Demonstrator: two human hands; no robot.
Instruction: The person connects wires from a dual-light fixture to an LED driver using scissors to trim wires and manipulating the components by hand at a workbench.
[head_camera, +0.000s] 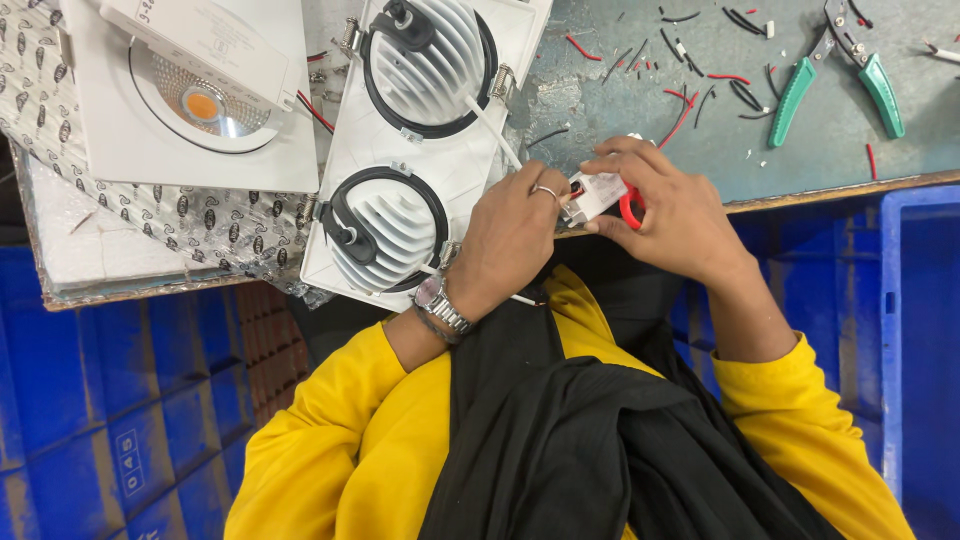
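My left hand (508, 240) and my right hand (668, 205) meet at the bench edge around a small white connector block (592, 196) with a red part beside it. The left hand wears a ring and a metal wristwatch, and its fingers pinch the block's left end. The right hand wraps the block from the right, thumb on top. A white cable runs from the block area up to a white twin downlight fixture (415, 150) with two ribbed white heat sinks in black rings, lying face down just left of my hands.
Green-handled pliers (838, 75) lie at the back right among several red and black wire scraps (700, 95). A second white downlight (200, 100) rests at the left on patterned cloth. Blue plastic crates (120, 400) stand below the bench on both sides.
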